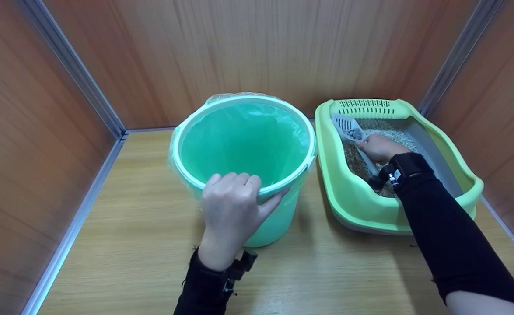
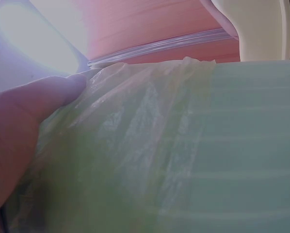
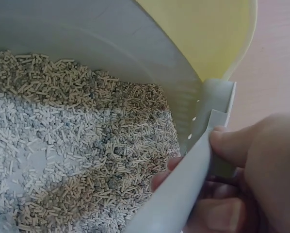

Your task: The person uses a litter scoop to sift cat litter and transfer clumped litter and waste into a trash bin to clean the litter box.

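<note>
Green and round, the bin [image 1: 278, 223] is gripped at its rim by the left hand [image 1: 235, 205] and is best held steady there. Just beside it is set the litter tray [image 1: 366, 210], where a scoop [image 1: 342, 122] is held by the right hand [image 1: 379, 147] just behind its slotted end, inside the tray and near its left wall. The scoop should probably be kept level, so that the grey bits [image 1: 353, 133] on it are not spilled. Smooth, curved plastic is used for the tray; thin, crinkled film is draped over the bin's rim as a liner [image 1: 257, 127]; short, rod-shaped, dry-looking pellets [image 3: 106, 131] are spread unevenly
</note>
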A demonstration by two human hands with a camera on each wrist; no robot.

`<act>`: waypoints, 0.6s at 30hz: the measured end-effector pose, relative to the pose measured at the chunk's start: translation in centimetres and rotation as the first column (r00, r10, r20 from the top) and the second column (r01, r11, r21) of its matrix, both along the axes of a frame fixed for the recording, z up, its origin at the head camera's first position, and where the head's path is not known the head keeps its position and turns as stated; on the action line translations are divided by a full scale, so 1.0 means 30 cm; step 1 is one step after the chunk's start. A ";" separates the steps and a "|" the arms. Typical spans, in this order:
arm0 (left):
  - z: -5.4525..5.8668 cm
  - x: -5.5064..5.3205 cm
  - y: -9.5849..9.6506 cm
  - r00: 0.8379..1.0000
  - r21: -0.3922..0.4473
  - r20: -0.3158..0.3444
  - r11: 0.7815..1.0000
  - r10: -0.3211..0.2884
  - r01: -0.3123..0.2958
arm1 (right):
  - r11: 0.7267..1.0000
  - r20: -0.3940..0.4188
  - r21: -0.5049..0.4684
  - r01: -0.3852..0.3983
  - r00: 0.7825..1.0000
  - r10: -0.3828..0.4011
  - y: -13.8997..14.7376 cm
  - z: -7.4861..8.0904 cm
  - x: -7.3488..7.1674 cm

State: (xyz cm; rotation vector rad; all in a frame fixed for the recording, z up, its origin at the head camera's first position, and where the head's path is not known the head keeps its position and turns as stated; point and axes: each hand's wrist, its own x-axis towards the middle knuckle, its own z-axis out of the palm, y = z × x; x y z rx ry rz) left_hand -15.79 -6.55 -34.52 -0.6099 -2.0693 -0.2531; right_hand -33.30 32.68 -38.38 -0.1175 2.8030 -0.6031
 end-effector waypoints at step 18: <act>-0.008 -0.011 0.005 1.000 0.019 -0.009 1.000 -0.015 0.015 | 0.978 -0.224 0.158 0.139 0.969 -0.101 0.002 0.110 0.061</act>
